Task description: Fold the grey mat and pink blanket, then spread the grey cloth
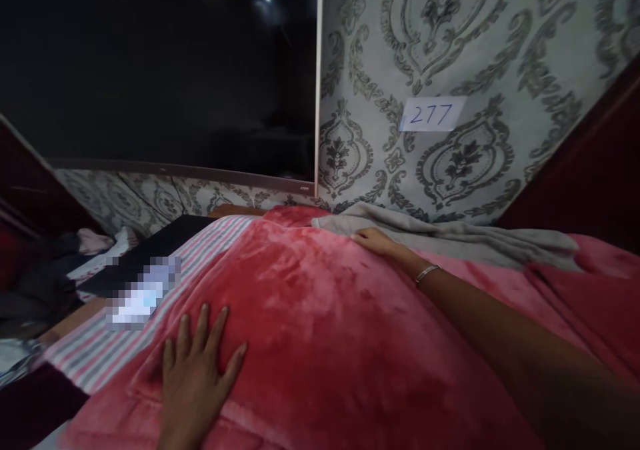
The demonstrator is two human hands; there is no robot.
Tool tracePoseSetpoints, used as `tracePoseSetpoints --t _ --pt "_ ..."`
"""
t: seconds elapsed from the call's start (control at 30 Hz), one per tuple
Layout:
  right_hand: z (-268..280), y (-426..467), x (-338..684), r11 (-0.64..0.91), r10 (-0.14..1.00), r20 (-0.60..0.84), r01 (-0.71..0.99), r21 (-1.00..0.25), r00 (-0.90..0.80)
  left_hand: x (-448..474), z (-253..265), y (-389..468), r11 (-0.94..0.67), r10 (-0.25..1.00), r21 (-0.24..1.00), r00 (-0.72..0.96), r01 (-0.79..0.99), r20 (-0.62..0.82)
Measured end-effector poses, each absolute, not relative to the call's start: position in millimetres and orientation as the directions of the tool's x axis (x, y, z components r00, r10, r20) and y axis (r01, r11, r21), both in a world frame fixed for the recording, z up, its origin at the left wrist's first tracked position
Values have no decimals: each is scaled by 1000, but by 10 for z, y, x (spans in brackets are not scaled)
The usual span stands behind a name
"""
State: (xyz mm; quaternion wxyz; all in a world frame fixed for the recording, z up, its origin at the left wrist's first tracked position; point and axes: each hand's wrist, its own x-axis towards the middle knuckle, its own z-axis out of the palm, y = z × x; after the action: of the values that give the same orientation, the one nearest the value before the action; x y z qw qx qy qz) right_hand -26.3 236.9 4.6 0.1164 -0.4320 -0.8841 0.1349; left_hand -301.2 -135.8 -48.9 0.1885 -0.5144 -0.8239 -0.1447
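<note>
Striped cloth (217,237) at left is overlapped by the central red plush blanket (310,317), touched by the splayed, empty left hand (195,370) and, farther right, the half-curled right hand (377,242). Damask wallpaper (465,160) is seen far right. The far television (175,70) is cut off; the right hand's grip cannot be told.

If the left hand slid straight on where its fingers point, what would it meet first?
The left hand would first cross more of the red blanket beneath it, then probably meet the striped cloth; depth is unclear.
</note>
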Motion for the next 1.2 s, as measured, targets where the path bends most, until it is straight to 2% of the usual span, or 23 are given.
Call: tracePoseSetpoints --t 0.23,0.33,0.4,0.47,0.53,0.57,0.73,1.0,1.07,1.13,1.2 --pt "34 2247 -71 454 891 135 852 -260 -433 -2987 -431 -1344 466 802 41 -442 884 402" --pt "87 2012 -142 451 892 158 859 -243 -423 -2928 -352 -1337 491 807 46 -474 870 353" --pt "71 1727 -89 555 829 205 810 -190 -520 -2895 -311 -1331 494 813 50 -482 868 326" --pt "-11 1371 79 698 710 225 708 -102 -668 -2872 -286 -1324 492 820 55 -483 869 306" --pt "-142 1018 335 782 617 190 622 -38 -764 -2850 -269 -1315 494 826 55 -488 868 282" --pt "-214 872 474 785 614 166 619 -30 -771 -2836 -261 -1310 497 829 51 -492 866 268" --pt "-422 612 872 685 725 138 728 -40 -675 -2745 -214 -1287 527 829 27 -521 849 205" --pt "-210 455 1439 570 820 109 819 -66 -562 -2747 57 -1285 572 818 32 -573 820 46" --pt "-191 385 1760 514 855 111 855 -64 -506 -2619 174 -1199 578 812 41 -580 815 72" --pt "-195 330 2027 446 891 118 893 -52 -438 -2384 259 -1049 496 857 44 -497 867 137" --pt "-218 296 2196 385 918 116 922 -40 -378 -2097 280 -858 316 939 48 -319 948 125"
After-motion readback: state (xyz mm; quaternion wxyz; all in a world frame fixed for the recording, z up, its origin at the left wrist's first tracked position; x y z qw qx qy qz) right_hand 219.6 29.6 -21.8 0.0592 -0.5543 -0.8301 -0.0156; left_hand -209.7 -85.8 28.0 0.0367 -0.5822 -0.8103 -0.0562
